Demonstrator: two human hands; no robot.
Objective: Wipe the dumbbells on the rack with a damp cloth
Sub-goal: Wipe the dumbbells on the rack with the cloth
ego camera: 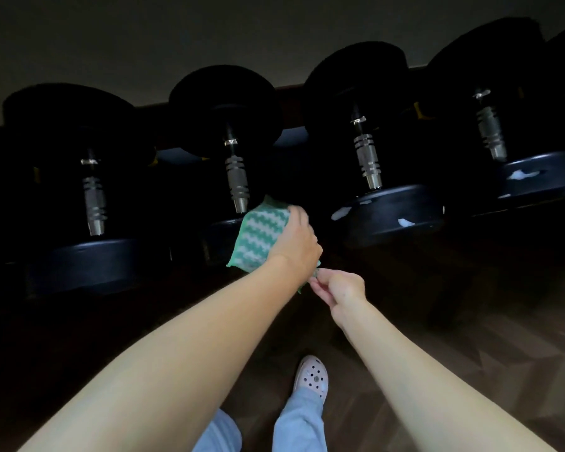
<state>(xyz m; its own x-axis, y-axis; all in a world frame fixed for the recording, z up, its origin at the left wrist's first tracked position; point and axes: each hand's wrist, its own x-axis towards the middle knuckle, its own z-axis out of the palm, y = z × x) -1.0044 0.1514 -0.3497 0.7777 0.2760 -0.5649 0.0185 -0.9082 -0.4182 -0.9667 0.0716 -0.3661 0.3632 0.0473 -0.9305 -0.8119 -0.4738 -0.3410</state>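
Several black dumbbells with metal handles stand in a row on a dark rack. The second dumbbell from the left [237, 181] has its near head partly covered by a green-and-white zigzag cloth [261, 238]. My left hand [296, 243] grips the cloth and holds it against that near head. My right hand [336, 287] sits just below and pinches the cloth's lower corner. The third dumbbell [367, 158] and the fourth dumbbell [490, 132] stand to the right, each with white patches on the near head.
The leftmost dumbbell [93, 203] stands at the left end of the rack [291, 109]. Dark wooden floor [470, 353] lies below. My foot in a light perforated clog [311, 376] and pale blue trouser legs show at the bottom.
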